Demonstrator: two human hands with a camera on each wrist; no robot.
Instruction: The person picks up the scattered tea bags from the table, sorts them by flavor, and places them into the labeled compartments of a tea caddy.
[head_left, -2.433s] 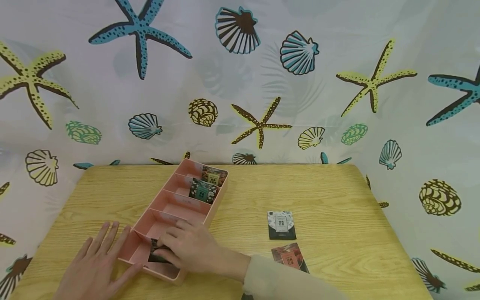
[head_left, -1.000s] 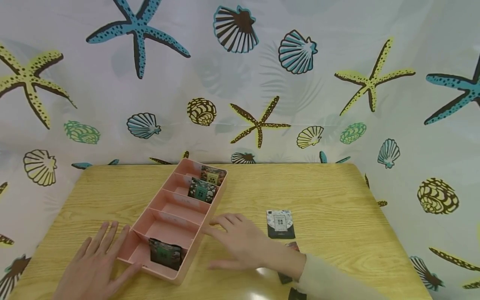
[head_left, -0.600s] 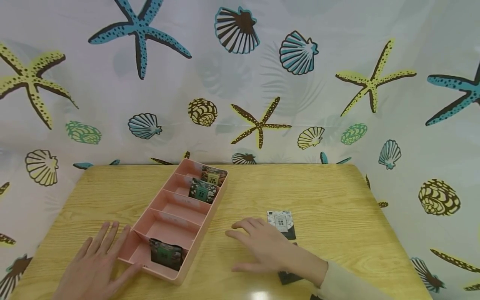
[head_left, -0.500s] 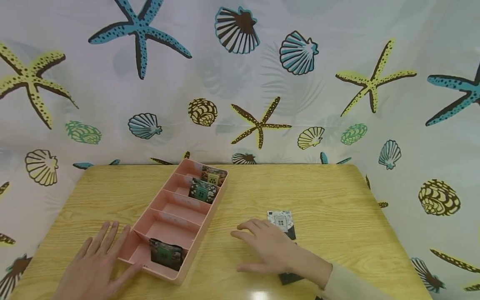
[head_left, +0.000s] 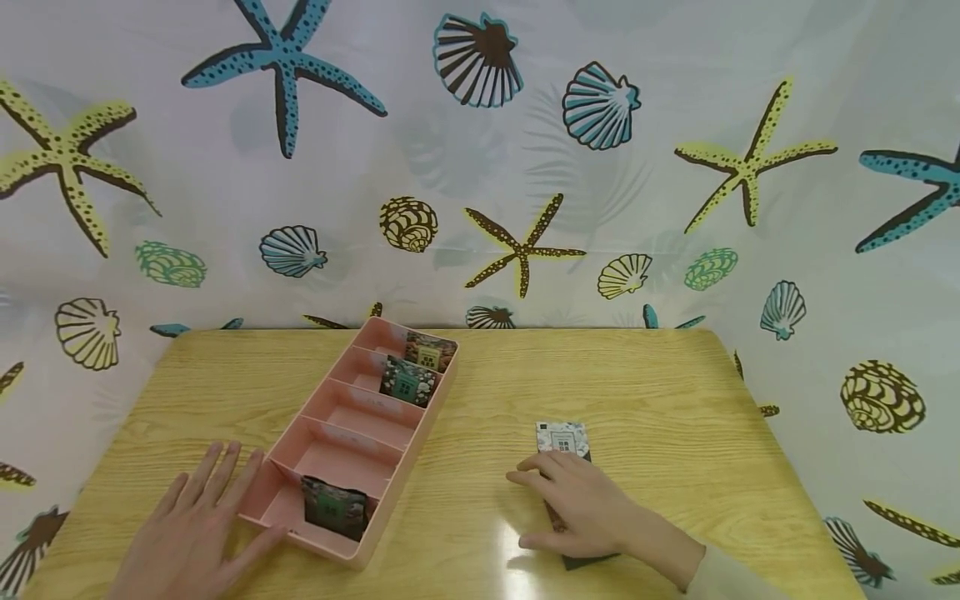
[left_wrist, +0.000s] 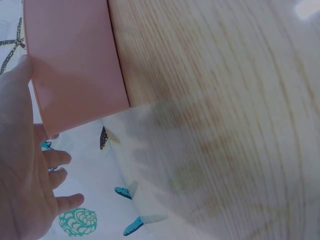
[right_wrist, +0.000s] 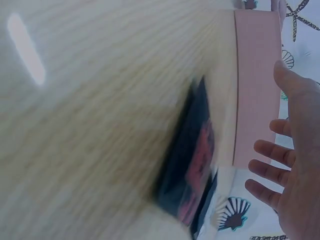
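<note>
In the head view, a pink divided box [head_left: 330, 458] stands slantwise on the wooden desk [head_left: 495, 383]. Its farthest compartment holds a yellow-labelled packet [head_left: 430, 353], the next one a teal-labelled packet [head_left: 407, 382], and the nearest one a green-labelled packet [head_left: 334, 509], which leans. The left hand [head_left: 187, 525] is at the near left corner of the box, fingers straight, the thumb on the near rim, grasping nothing. The right hand [head_left: 588, 504] is released, thumb apart from fingers, above a white-and-black packet [head_left: 562, 437] and a red-labelled packet [right_wrist: 200, 162], which it mostly covers. Behind the desk hangs a cloth [head_left: 337, 183] with starfish and shells.

In the left wrist view, the thumb is at the edge of the box, and the other fingers are spread.

In the right wrist view, which is blurred, both loose packets lie on the desk, between it and the viewer the hand holds none; the box wall is behind them.
</note>
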